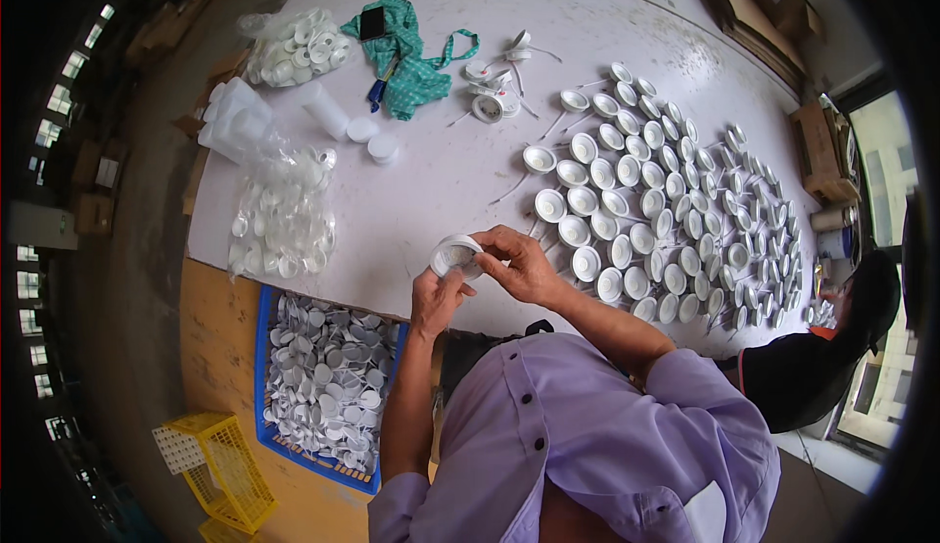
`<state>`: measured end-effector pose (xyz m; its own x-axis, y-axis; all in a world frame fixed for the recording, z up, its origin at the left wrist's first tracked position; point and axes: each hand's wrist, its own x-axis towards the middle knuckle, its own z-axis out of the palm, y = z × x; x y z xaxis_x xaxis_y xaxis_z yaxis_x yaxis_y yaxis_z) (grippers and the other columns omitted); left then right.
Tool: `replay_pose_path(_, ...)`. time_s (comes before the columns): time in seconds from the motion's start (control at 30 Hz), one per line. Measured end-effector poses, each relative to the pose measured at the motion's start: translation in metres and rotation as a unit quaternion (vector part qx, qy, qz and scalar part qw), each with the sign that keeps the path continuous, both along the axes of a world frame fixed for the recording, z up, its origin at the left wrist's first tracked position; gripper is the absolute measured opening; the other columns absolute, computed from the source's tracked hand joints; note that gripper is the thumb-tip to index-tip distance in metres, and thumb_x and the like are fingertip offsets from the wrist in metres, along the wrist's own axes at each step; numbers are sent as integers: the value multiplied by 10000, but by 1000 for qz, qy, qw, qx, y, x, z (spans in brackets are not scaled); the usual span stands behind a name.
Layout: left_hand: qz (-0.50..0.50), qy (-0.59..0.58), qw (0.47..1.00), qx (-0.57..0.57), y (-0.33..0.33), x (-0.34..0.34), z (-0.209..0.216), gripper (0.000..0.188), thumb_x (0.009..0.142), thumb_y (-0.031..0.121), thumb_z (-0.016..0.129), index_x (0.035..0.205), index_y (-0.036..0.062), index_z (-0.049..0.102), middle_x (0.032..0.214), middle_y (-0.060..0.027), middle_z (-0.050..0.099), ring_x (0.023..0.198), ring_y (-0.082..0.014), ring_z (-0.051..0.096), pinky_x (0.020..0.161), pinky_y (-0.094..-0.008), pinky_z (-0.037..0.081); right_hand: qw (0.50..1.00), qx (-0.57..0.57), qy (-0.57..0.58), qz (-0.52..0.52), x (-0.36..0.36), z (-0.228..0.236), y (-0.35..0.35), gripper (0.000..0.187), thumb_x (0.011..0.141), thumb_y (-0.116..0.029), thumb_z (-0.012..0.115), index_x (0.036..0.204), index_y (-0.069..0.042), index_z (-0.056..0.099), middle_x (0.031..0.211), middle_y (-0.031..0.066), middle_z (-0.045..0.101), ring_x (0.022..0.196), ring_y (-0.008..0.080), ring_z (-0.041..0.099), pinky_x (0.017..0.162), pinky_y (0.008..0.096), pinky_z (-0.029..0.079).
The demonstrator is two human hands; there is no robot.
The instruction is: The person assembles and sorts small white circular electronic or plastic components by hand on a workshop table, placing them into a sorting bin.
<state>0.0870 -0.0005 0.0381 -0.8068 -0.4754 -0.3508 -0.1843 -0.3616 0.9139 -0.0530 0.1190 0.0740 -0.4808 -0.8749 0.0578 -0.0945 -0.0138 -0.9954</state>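
Observation:
A white round lamp housing (454, 250), ring-shaped with a hollow middle, is held up over the table's near edge. My left hand (440, 298) grips its lower rim from below, with the fingers closed. From the right, my right hand (520, 265) pinches the rim and inner edge; its fingertips partly cover the piece. To the right of my hands stand many similar white round lamps (585, 201) in close rows, several with thin wires trailing out. Below my left forearm's side sits a blue basket (260, 386) full of white round parts.
At the table's left lie clear bags (284, 212) of white parts, another bag (299, 48), and stacked white discs (383, 146). Farther back are a green dotted cloth (416, 83) with a dark phone (372, 23) and a few wired lamps (488, 107). A yellow crate (230, 470) stands lower left.

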Motion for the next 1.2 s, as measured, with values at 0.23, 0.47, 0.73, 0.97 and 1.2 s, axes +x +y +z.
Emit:
replay_pose_path(0.23, 21, -5, 1000, -15, 7, 1, 5, 276, 899, 43, 421, 1121, -21, 572, 954, -98, 649, 747, -168, 668, 461, -207, 404, 996, -1, 92, 0, 11, -1, 3, 261, 869, -62, 603, 1119, 15, 602, 890, 107, 594, 741, 137, 604, 628, 263, 492)
replay_pose_path(0.47, 39, -65, 997, -29, 16, 2, 8, 309, 844, 15, 410, 1103, -43, 571, 906, -126, 655, 654, -194, 678, 425, -232, 446, 994, 17, 107, -2, 15, -17, 7, 262, 888, -72, 596, 1131, 28, 589, 882, 105, 589, 758, 124, 603, 642, 263, 506)
replay_pose_path(0.73, 37, -114, 990, 78, 16, 31, -32, 305, 876, 96, 462, 1134, -47, 538, 983, -146, 647, 719, -209, 690, 438, -227, 447, 986, 102, -134, 8, 35, -62, 6, 274, 946, -201, 554, 1096, 22, 608, 879, 40, 630, 748, 100, 591, 684, 250, 509)
replay_pose_path(0.97, 77, -82, 987, 115, 24, 84, -69, 315, 936, 160, 515, 1203, -5, 498, 1059, -105, 625, 797, -186, 673, 513, -217, 446, 968, 245, -7, 56, 23, -92, -1, 504, 792, -270, 725, 1186, 8, 579, 985, 136, 636, 819, 195, 626, 710, 302, 526)
replay_pose_path(1.2, 127, -71, 976, 160, 22, 96, -71, 237, 963, 108, 470, 1178, 12, 501, 1046, -75, 610, 798, -193, 673, 501, -221, 464, 889, 296, 349, 10, -10, -114, -25, 695, 676, -292, 774, 1266, -49, 499, 1216, 145, 483, 1079, 322, 484, 939, 395, 430)
